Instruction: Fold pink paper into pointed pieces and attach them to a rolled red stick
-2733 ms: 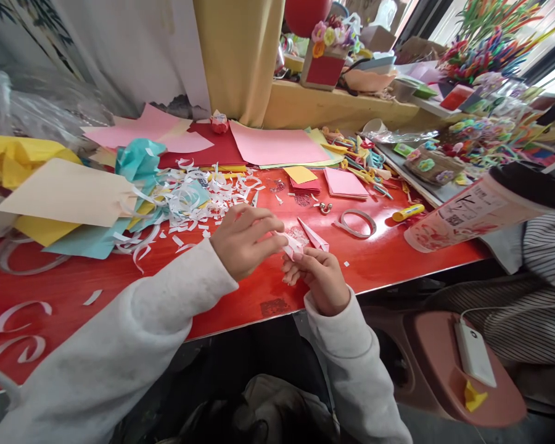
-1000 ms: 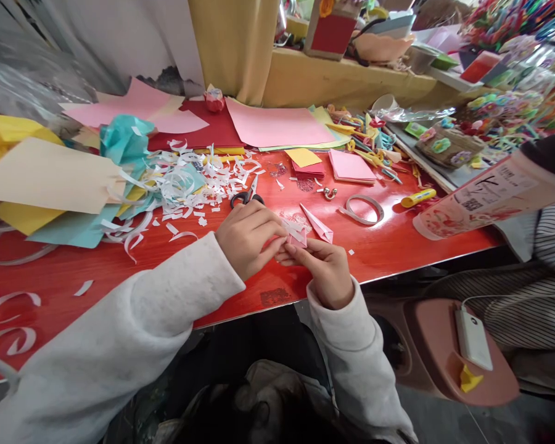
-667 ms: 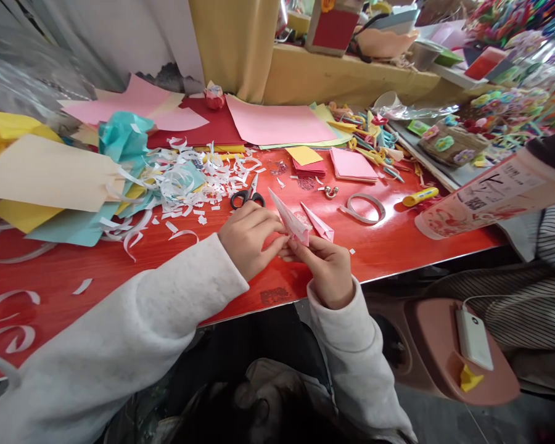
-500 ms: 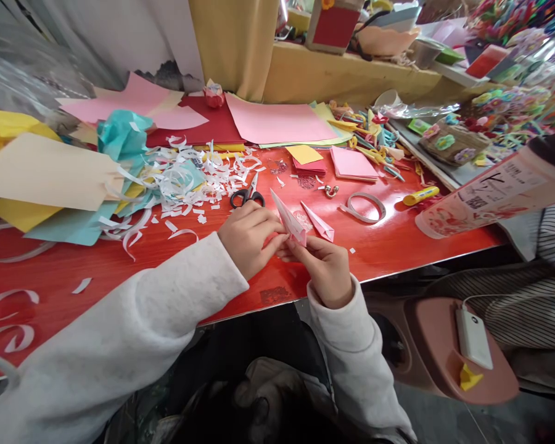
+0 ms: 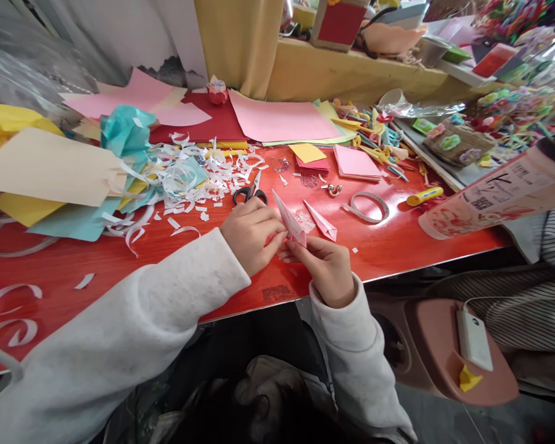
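Observation:
A pointed piece of folded pink paper [image 5: 289, 217] is held just above the red table [image 5: 240, 290], its tip aimed up and to the left. My right hand [image 5: 326, 264] pinches its lower end between thumb and fingers. From the other side, my left hand [image 5: 253, 236] is closed at the same lower edge, thumb and fingertips together; its fingers partly hide that edge. A second folded pink paper [image 5: 321, 222] of like shape lies just behind my right hand. Scissors [image 5: 252, 192] with black handles rest beyond my left hand.
Curled white paper strips [image 5: 180, 172] heap at the left beside large coloured sheets [image 5: 50, 166]. Pink paper squares [image 5: 357, 163], a roll of tape [image 5: 367, 206] and a yellow tube [image 5: 424, 196] lie at the right. A tilted cup [image 5: 490, 197] stands near the right edge.
The view has shifted slightly. Both hands keep their hold on the folded pink paper, with hardly any visible movement.

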Tool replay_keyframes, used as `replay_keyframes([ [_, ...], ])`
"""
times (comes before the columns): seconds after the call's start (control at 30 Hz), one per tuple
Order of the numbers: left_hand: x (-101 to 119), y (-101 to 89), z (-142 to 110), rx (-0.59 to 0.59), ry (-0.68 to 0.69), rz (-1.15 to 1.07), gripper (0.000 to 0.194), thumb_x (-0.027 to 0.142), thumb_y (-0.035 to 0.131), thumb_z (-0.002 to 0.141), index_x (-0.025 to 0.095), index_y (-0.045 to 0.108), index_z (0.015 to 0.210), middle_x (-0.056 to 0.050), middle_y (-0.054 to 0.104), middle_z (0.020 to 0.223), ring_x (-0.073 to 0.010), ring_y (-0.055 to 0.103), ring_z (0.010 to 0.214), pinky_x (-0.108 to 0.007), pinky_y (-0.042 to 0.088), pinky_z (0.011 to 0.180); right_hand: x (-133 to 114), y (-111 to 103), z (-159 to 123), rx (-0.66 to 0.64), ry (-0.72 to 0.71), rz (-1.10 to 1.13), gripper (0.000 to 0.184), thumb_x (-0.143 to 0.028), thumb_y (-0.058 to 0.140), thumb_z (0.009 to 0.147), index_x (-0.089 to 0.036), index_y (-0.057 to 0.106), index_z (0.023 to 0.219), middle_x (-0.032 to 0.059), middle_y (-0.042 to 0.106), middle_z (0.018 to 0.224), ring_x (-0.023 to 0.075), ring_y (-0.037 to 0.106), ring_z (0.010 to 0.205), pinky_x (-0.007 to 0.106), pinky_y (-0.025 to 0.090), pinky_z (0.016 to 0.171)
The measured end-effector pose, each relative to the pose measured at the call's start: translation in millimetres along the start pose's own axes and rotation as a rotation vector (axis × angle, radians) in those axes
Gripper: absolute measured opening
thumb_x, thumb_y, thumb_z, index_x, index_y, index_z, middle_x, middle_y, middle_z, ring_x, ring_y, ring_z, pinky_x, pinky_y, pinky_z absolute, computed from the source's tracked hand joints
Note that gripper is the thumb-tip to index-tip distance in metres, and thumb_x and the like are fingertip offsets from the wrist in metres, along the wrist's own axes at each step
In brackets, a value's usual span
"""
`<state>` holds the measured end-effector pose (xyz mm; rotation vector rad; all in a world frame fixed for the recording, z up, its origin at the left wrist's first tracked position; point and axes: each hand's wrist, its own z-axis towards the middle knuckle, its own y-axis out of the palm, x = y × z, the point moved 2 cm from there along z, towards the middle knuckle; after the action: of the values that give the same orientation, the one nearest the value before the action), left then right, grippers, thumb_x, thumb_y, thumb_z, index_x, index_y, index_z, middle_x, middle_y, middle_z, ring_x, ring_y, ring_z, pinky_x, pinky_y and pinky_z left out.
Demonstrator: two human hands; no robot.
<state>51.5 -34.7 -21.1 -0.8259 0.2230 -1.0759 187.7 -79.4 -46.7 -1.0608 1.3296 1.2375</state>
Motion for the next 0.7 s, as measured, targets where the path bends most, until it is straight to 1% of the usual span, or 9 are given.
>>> replay_keyframes([
  [0.13,-0.7,-0.8,-0.1,-0.010,-0.007,0.003,0.015,0.023,0.056,0.078,0.014,0.067,0.075,-0.004,0.068,0.079,-0.0176,0.054,0.077,-0.033,0.045,0.072,-1.0,0.1,-0.3,0.001,-0.023,-0.012,0.013,-0.028,0.067,0.068,-0.017,0.069,0.073,0.0022,0.070,0.068,0.0149,0.067,0.059,0.030,0.059,0.065],
  [0.33,-0.4,-0.9,-0.3,-0.022,0.011,0.030,0.014,0.019,0.053,0.079,0.014,0.066,0.074,-0.003,0.068,0.080,-0.0167,0.053,0.077,-0.032,0.043,0.070,0.0,0.0,-0.5,0.006,0.014,-0.004,0.013,-0.027,0.069,0.066,-0.016,0.068,0.072,0.0022,0.070,0.065,0.0156,0.067,0.060,0.029,0.059,0.064],
  [0.5,1.2,-1.0,-0.2,-0.034,-0.015,0.042,0.016,0.024,0.055,0.079,0.015,0.066,0.073,-0.002,0.068,0.079,-0.0169,0.053,0.076,-0.033,0.042,0.068,-0.5,0.0,0.0,0.001,-0.015,-0.023,0.012,-0.027,0.068,0.067,-0.017,0.069,0.073,0.0016,0.070,0.066,0.0149,0.066,0.057,0.030,0.059,0.064],
  [0.7,1.3,-1.0,-0.6,-0.041,0.005,0.077,0.015,0.019,0.051,0.079,0.015,0.065,0.073,-0.001,0.068,0.080,-0.0168,0.052,0.076,-0.032,0.041,0.067,-1.0,1.7,0.2,0.016,0.017,-0.035,0.013,-0.028,0.070,0.066,-0.017,0.069,0.071,0.0009,0.069,0.062,0.0153,0.066,0.055,0.030,0.059,0.063],
])
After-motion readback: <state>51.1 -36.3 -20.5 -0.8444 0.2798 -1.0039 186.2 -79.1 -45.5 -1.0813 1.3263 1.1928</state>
